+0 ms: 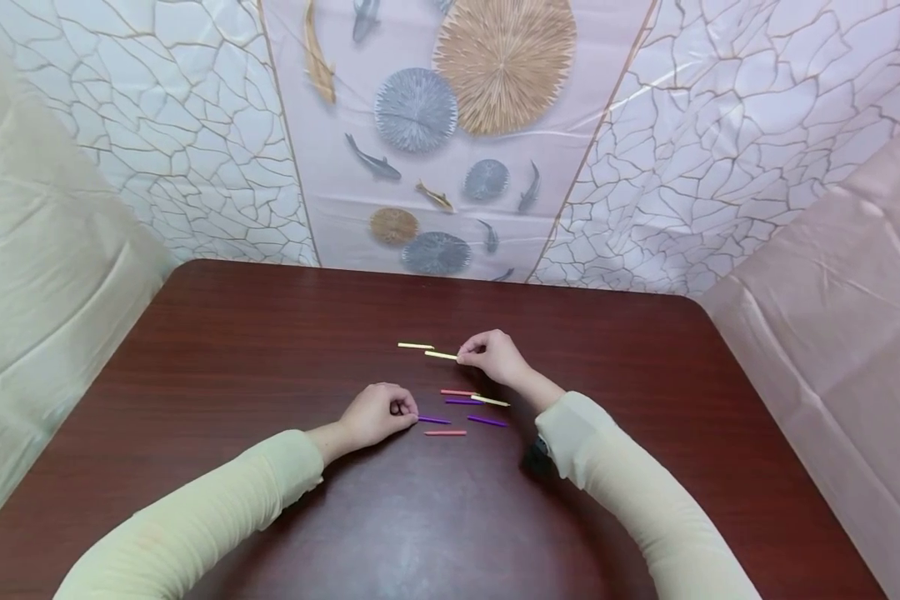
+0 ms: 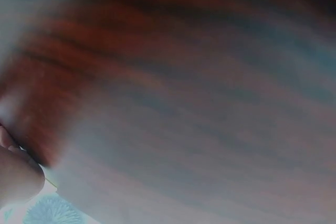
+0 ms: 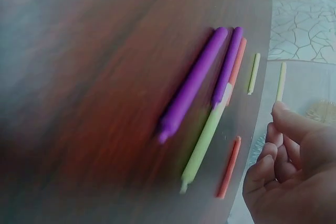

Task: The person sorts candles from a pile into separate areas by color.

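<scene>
My right hand (image 1: pixel 493 357) pinches one end of a thin yellow candle (image 1: pixel 441 355) between thumb and finger. In the right wrist view this yellow candle (image 3: pixel 281 81) points up from the fingertips. Nearer the front, my left hand (image 1: pixel 378 412) pinches the end of a purple candle (image 1: pixel 435 420). A red candle (image 1: pixel 446 433) lies just in front of that purple one. Between the hands, a yellow candle (image 1: pixel 490 401) lies across the ends of a red candle (image 1: pixel 459 392) and a purple candle (image 1: pixel 463 402). Another purple candle (image 1: pixel 487 422) lies beside them.
Beyond the hands, another yellow candle (image 1: pixel 416 346) lies on the dark wooden table (image 1: pixel 270 333). One more red candle (image 3: pixel 229 167) lies near my right hand in the right wrist view. Patterned cloth (image 1: pixel 435 167) hangs behind the table. The left wrist view is mostly blurred.
</scene>
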{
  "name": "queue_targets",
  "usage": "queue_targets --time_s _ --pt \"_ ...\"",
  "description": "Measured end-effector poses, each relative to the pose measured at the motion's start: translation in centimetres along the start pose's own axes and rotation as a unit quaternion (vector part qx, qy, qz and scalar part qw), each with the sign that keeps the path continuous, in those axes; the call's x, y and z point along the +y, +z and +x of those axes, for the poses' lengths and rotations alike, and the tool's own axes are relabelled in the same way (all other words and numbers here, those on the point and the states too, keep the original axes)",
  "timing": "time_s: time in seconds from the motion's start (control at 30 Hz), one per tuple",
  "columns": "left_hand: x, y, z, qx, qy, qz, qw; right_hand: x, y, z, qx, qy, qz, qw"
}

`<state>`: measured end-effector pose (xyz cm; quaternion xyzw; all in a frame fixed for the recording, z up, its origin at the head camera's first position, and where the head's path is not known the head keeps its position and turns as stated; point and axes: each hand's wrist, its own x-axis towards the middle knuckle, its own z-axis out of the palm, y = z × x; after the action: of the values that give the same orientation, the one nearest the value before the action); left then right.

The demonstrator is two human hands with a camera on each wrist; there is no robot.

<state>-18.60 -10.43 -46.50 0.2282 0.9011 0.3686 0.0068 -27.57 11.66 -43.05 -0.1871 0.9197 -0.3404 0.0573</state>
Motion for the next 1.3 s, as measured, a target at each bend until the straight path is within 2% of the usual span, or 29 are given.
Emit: queue_targets --time_s 0.3,0.8,0.93,1.07,1.3 --pt "0.0 0.1 0.0 -0.001 -0.008 -0.001 1.0000 -0.9 1.8 1.9 -0.012 0.022 0.002 1.000" --pt "-0.1 0.1 0.0 0.002 0.005 -0.001 1.0000 -1.8 3.6 2.7 -0.026 0.035 -0.036 0.998" --pt "0.0 0.1 0.0 0.004 0.006 -0.003 1.0000 -1.6 3.7 2.8 -0.024 0.035 -0.037 0.998" --pt "-0.1 0.1 -0.1 0.004 0.005 -0.003 1.0000 -1.3 3.4 2.7 -0.014 0.033 -0.016 0.999" --pt "-0.2 0.0 -0.1 -0.003 0.003 0.003 1.0000 -0.8 1.3 1.1 0.017 -0.003 0.038 0.999"
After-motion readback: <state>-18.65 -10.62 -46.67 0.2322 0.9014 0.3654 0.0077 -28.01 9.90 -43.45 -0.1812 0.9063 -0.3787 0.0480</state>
